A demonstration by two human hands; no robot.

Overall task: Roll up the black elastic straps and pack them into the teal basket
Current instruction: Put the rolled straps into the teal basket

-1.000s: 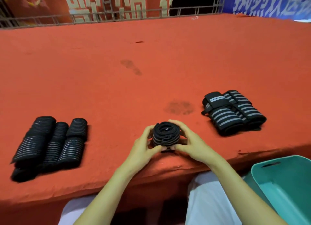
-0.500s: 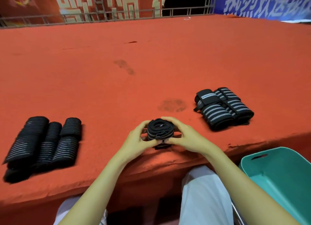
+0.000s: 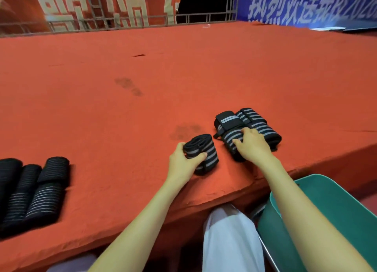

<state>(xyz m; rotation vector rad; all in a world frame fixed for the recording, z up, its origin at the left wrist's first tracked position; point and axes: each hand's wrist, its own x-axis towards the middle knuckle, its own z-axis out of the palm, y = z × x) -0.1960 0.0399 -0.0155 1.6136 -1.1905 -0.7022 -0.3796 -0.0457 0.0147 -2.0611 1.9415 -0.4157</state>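
Observation:
My left hand (image 3: 184,161) grips a freshly rolled black strap with grey stripes (image 3: 205,152), lying on its side on the red table near the front edge. My right hand (image 3: 252,144) has its fingers curled over the nearer of two rolled straps (image 3: 228,129) just to the right. The second rolled strap (image 3: 259,124) lies touching behind it. The teal basket (image 3: 334,202) sits below the table edge at the lower right, partly hidden by my right forearm.
Several unrolled black straps (image 3: 34,192) lie side by side at the table's left front. The red felt table (image 3: 183,78) stretches far back to a metal railing (image 3: 122,21) and banners. My white-trousered legs (image 3: 228,237) are under the front edge.
The roll that both hands held upright now lies on its side, farther right, in my left hand alone. My right hand has moved over to the rolled straps on the right.

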